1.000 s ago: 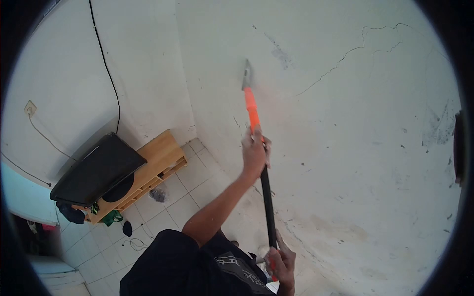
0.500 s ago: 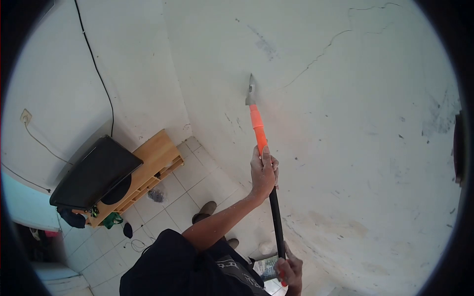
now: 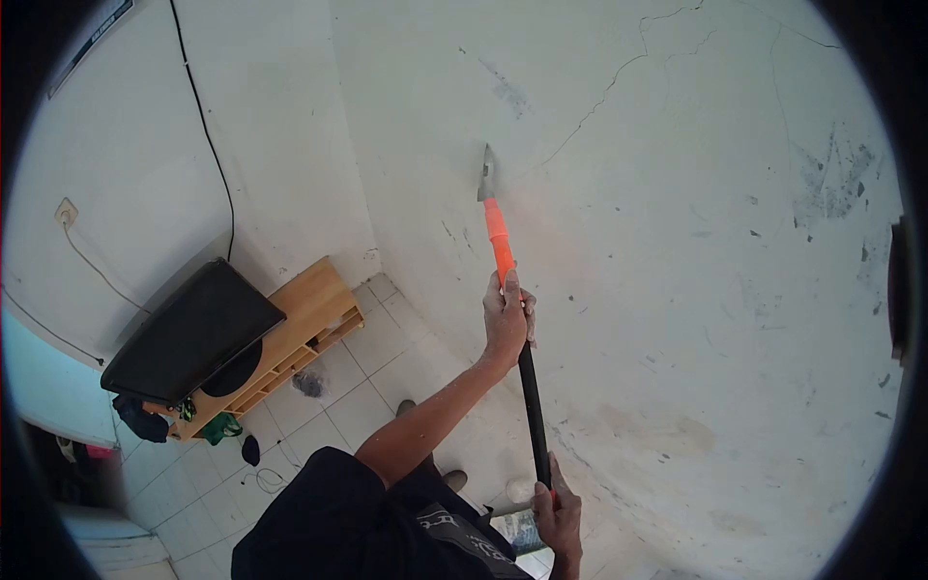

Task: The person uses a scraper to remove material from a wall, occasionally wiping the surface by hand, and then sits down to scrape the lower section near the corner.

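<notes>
A long scraper point(image 3: 531, 396) with a black pole, an orange neck and a grey metal blade runs upward across the middle of the view. Its blade lies at the pale wall point(image 3: 677, 290), which has thin cracks and dark scuffed patches. My left hand point(image 3: 507, 314) is wrapped round the upper pole, just below the orange neck. Near the pole's lower end, my right hand point(image 3: 559, 512) is closed round it. Pale dust marks both hands and the left forearm.
At left, a black television point(image 3: 193, 333) stands on a wooden cabinet point(image 3: 314, 290). Cables hang along the left wall from a socket point(image 3: 66, 211). Dark cloth and a loose cord lie on the tiled floor point(image 3: 348, 387). A dark object point(image 3: 899, 290) is at the right edge.
Both hands and the scraper have shifted slightly up and left in view, with my grips kept. The view has moved a little, showing more of the wall's cracks.
</notes>
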Available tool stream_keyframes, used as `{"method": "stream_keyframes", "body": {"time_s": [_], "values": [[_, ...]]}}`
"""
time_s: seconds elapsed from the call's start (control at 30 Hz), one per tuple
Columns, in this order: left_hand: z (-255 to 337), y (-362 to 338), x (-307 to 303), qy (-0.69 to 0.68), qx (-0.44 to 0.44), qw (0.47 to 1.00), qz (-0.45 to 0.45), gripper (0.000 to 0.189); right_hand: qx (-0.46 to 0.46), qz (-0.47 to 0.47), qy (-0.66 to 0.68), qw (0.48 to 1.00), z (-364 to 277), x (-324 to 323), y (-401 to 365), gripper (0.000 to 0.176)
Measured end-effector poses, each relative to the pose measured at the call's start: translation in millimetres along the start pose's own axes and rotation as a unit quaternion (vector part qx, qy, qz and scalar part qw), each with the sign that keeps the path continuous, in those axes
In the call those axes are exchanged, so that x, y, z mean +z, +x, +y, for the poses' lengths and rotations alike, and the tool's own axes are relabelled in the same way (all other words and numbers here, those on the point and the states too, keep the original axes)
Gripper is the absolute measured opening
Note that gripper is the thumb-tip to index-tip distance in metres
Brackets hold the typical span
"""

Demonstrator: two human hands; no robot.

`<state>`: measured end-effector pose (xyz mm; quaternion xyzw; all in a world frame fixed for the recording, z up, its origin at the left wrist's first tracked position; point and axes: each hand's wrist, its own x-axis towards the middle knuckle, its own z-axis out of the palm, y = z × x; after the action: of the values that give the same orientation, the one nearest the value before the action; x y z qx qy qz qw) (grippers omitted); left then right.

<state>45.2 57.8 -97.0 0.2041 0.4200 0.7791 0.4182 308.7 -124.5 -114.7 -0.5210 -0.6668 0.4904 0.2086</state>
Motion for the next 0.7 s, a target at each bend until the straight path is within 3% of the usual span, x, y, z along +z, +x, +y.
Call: {"method": "stream_keyframes", "body": {"time_s": [0.1,0.17,0.23,0.3,0.47,0.7], "values": [[3.3,-2.4,-2.7,0.009,-0.009,1.000,0.004,0.040,-0.026,-0.025,-0.026,0.999,6.5,2.2,-3.8,0.058],[4.1,-4.4,-1.3,0.015,-0.016,1.000,0.013,0.040,-0.012,-0.028,0.025,0.999,-1.6,0.8,-5.6,0.057],[1.3,-3.5,-1.5,0.043,-0.036,0.998,0.015,0.051,0.014,-0.021,0.047,0.999,-8.5,3.0,1.1,0.057],[1.8,27.0,-14.0,0.049,-0.031,0.998,0.023,0.051,-0.012,-0.025,-0.008,1.000,-2.9,8.3,19.4,0.056],[37.6,102.9,-56.6,0.068,-0.002,0.996,0.065,0.052,-0.049,-0.034,-0.052,0.997,-58.1,55.8,89.7,0.054],[22.2,76.2,-39.2,0.032,-0.001,0.997,0.068,0.051,-0.018,-0.022,-0.036,0.999,-38.3,35.7,63.3,0.055]]}}
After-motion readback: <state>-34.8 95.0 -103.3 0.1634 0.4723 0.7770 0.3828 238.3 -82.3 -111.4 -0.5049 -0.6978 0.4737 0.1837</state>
